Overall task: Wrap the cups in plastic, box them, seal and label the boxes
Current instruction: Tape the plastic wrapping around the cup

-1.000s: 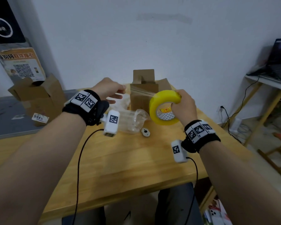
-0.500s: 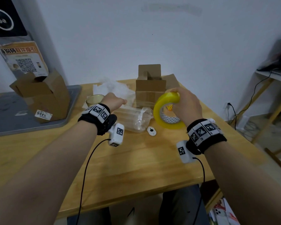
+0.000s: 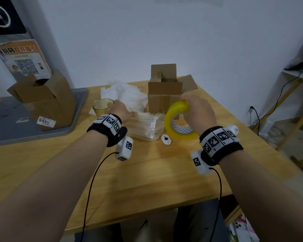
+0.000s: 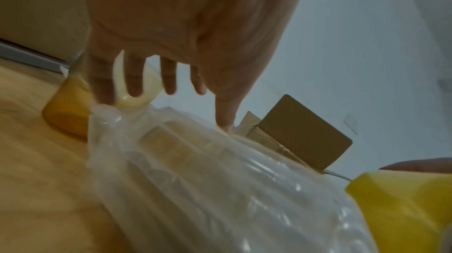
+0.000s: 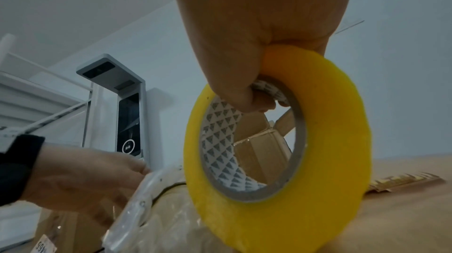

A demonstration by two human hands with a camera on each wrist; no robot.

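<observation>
Our right hand (image 3: 198,112) hid the top of the round yellow tape roll (image 3: 177,122) it gripped at frame centre; our left hand's (image 3: 120,110) straight fingers (image 4: 133,79) reached the amber glass cup (image 3: 102,107).

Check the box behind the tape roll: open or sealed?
Open. The box has its top flaps standing up, unsealed, behind the tape roll.
</observation>
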